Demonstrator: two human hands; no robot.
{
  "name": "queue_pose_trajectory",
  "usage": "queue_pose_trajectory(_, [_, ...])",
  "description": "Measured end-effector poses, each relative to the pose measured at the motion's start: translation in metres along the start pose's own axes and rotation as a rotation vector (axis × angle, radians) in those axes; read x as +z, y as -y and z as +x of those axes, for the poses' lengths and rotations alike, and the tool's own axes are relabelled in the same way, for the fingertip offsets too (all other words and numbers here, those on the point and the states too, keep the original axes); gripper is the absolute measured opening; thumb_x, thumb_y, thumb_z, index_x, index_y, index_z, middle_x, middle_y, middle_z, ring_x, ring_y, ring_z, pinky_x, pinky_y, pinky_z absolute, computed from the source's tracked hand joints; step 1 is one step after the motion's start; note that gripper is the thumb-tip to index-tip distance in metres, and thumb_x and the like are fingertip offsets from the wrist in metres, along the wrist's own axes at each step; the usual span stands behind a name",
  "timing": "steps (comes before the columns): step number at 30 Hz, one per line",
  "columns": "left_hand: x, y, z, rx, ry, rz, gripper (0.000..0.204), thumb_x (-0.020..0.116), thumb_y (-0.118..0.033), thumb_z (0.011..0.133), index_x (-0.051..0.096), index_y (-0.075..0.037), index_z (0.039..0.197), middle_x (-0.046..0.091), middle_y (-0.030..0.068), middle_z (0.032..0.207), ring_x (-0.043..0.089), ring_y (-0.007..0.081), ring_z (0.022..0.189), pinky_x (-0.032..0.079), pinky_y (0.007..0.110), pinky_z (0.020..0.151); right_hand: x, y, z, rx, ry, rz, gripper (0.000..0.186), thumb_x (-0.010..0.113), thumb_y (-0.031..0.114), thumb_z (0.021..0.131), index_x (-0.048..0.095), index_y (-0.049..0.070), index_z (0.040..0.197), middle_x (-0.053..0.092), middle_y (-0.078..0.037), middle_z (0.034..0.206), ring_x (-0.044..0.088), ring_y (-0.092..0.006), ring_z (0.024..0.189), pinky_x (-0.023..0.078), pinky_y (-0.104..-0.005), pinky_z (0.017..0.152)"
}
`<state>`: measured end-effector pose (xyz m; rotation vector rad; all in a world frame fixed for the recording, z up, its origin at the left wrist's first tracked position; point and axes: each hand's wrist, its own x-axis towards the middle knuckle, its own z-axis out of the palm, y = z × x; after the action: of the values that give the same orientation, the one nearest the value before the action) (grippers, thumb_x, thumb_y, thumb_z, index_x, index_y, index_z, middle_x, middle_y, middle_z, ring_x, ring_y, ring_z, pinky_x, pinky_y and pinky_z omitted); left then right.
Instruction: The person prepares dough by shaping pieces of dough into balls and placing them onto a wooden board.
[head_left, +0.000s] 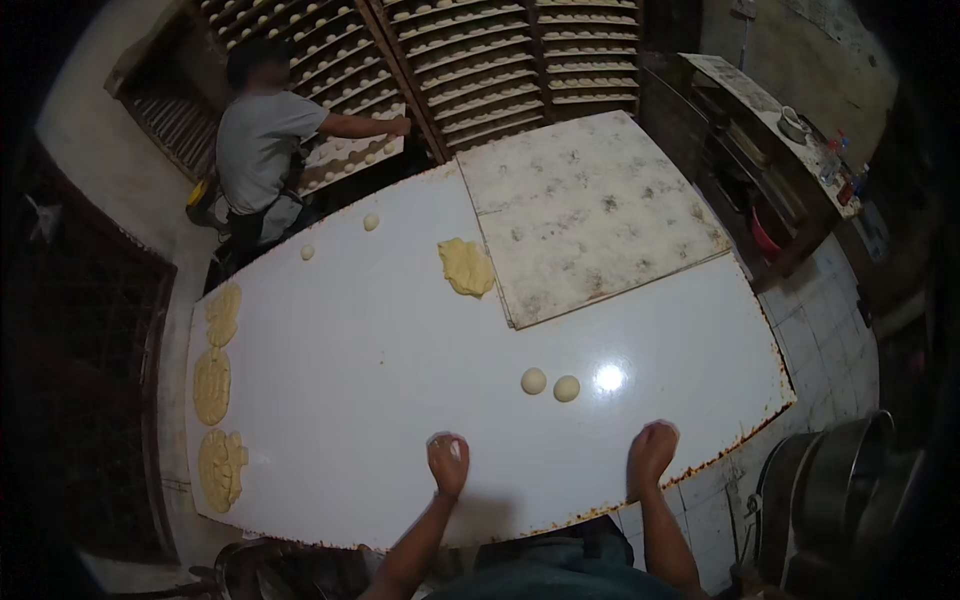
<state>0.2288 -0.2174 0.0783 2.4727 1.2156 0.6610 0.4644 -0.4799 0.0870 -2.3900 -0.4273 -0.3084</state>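
My left hand (448, 464) is curled on the white tabletop (340, 430) near its front edge. A small pale patch shows between its fingers; whether that is dough or bare table I cannot make out. Farther right, my right hand (652, 456) rests on the table with its fingers curled in, hiding whatever may be under them. Beyond and between my hands sit two round dough balls, one on the left (533, 381) and one on the right (566, 388), nearly touching. An irregular lump of yellowish dough (466, 268) lies farther back beside the floured board.
A floured board (600, 215) covers the table's back right. Flattened dough pieces (212, 387) line the left edge; two small dough balls (371, 222) sit far back. A person (265, 150) handles a tray of dough balls (350, 160) by tall racks (470, 70). Metal pots (840, 490) stand right.
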Motion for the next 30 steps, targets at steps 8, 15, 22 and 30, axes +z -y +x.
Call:
queue_pose_trajectory(8, [-0.003, 0.065, 0.033, -0.171, -0.248, -0.067, 0.004, 0.063, -0.003, 0.076, 0.059, -0.002, 0.076, 0.060, 0.0135, 0.086, 0.055, 0.0317, 0.081, 0.044, 0.042, 0.078, -0.014, -0.013, 0.022, 0.055, -0.030, 0.017, 0.004, 0.055, -0.002, 0.081, 0.054, -0.005, 0.082, 0.054, -0.019, 0.086, 0.049, -0.0357, 0.085, 0.041, -0.0439, 0.076])
queue_pose_trajectory(15, [-0.012, 0.122, -0.063, -0.105, -0.062, -0.195, 0.007, 0.052, 0.002, 0.082, 0.055, -0.002, 0.076, 0.057, 0.0094, 0.082, 0.052, 0.0255, 0.074, 0.044, 0.036, 0.072, -0.032, -0.060, -0.026, -0.280, 0.191, 0.052, 0.003, 0.057, -0.004, 0.076, 0.056, -0.002, 0.074, 0.057, -0.019, 0.085, 0.051, -0.0381, 0.082, 0.043, -0.0443, 0.074])
queue_pose_trajectory(22, [-0.026, 0.041, -0.043, 0.113, -0.096, -0.029, 0.002, 0.062, -0.006, 0.078, 0.062, -0.004, 0.079, 0.060, 0.0125, 0.092, 0.054, 0.0299, 0.087, 0.045, 0.042, 0.080, -0.006, 0.014, -0.042, -0.210, 0.101, 0.108, 0.004, 0.057, -0.003, 0.075, 0.055, 0.000, 0.073, 0.056, -0.017, 0.083, 0.052, -0.0342, 0.086, 0.042, -0.0453, 0.075])
queue_pose_trajectory(30, [-0.015, 0.058, 0.008, -0.116, -0.121, -0.028, 0.016, 0.067, -0.009, 0.076, 0.061, -0.002, 0.089, 0.060, 0.0139, 0.094, 0.051, 0.0325, 0.096, 0.041, 0.043, 0.085, 0.001, 0.036, 0.003, 0.090, 0.120, -0.005, 0.009, 0.054, 0.001, 0.081, 0.053, -0.005, 0.075, 0.054, -0.020, 0.082, 0.049, -0.0357, 0.081, 0.040, -0.0433, 0.075])
